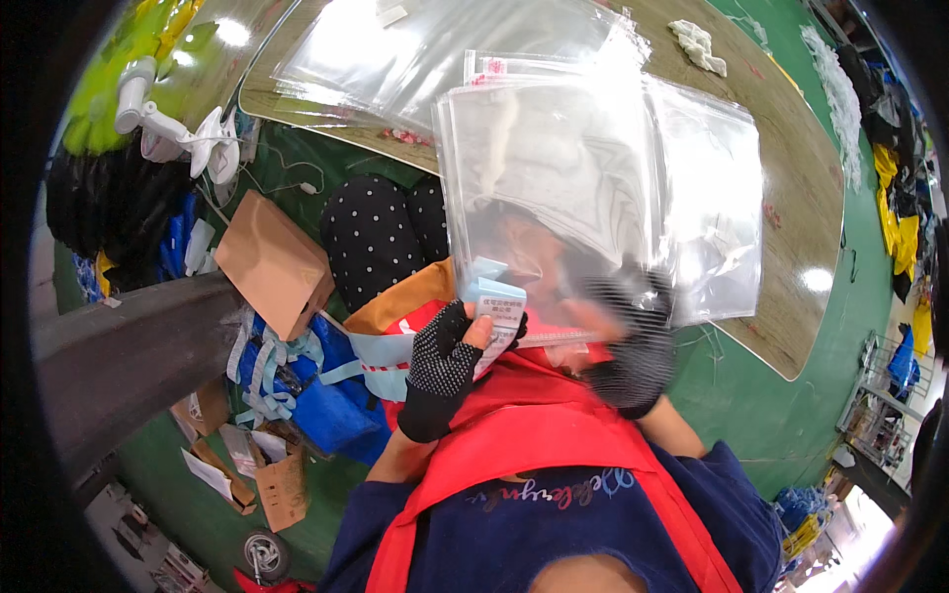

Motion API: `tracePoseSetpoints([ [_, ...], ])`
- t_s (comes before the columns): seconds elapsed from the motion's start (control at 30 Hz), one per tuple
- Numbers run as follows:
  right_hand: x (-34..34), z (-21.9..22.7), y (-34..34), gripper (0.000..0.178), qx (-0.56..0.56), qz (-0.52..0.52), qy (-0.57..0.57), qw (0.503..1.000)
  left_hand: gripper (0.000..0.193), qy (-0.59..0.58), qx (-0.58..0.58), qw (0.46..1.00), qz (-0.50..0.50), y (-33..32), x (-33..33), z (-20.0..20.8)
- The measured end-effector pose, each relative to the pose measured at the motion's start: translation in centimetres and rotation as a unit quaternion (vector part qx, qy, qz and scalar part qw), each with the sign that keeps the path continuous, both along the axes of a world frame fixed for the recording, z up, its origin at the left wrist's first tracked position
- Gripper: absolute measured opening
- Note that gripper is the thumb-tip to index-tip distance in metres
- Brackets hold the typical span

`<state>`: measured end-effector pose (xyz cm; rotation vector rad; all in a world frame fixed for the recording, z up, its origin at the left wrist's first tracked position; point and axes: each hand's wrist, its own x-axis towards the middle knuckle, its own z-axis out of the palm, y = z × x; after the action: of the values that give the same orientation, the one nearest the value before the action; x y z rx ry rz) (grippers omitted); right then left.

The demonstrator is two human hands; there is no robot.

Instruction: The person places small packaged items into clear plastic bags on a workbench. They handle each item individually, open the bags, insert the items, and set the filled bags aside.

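My left hand [440, 376], in a black fingerless glove with white dots, pinches a small bundle of printed paper labels [499, 301], white with light-blue edges, above my lap. My right hand [633, 346], gloved in black too, is smeared by motion at the lower right corner of a clear plastic bag [554, 168]. Its fingers are too blurred to show whether they grip the bag. That bag slants from the table's near edge toward my lap. Partly beneath it, another clear bag [712, 198] lies to its right.
More flat clear bags [386, 59] cover the wood-grain table [806, 247], with a crumpled white glove [698, 47] near its far edge. To my left are a cardboard box [272, 257], blue bags with pale straps [336, 385], a dark beam [138, 356] and a white jointed device [163, 124].
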<state>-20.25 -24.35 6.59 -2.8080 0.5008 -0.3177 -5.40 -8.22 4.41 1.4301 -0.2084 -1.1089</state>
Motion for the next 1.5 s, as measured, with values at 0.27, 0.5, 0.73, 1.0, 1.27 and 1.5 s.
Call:
tracePoseSetpoints([
  [0.27,5.5,-1.8,1.3,0.026,0.333,0.098,-0.142,0.927,0.027,-0.217,0.127,0.954,-0.167,2.8,-0.4,0.4],
  [0.5,4.8,-2.1,-0.1,0.028,0.691,-0.057,-0.067,0.718,0.028,-0.152,0.043,0.974,-0.165,1.5,0.3,1.4],
  [0.73,6.4,-3.0,-2.1,0.023,-0.072,-0.147,-0.187,0.969,0.034,-0.111,0.078,0.988,-0.077,3.0,0.2,-1.2],
  [1.0,2.7,-3.8,-4.7,0.062,0.035,0.021,-0.033,0.999,0.032,-0.138,0.055,0.983,-0.106,3.3,1.2,-1.1],
  [1.27,0.5,-3.8,-2.1,0.033,0.028,-0.083,-0.066,0.994,0.028,0.027,-0.028,0.999,0.035,2.5,1.0,-0.4],
  [1.5,4.0,-7.9,1.0,0.025,0.079,-0.041,-0.097,0.991,0.03,0.039,-0.063,0.993,0.089,2.4,0.9,0.4],
])
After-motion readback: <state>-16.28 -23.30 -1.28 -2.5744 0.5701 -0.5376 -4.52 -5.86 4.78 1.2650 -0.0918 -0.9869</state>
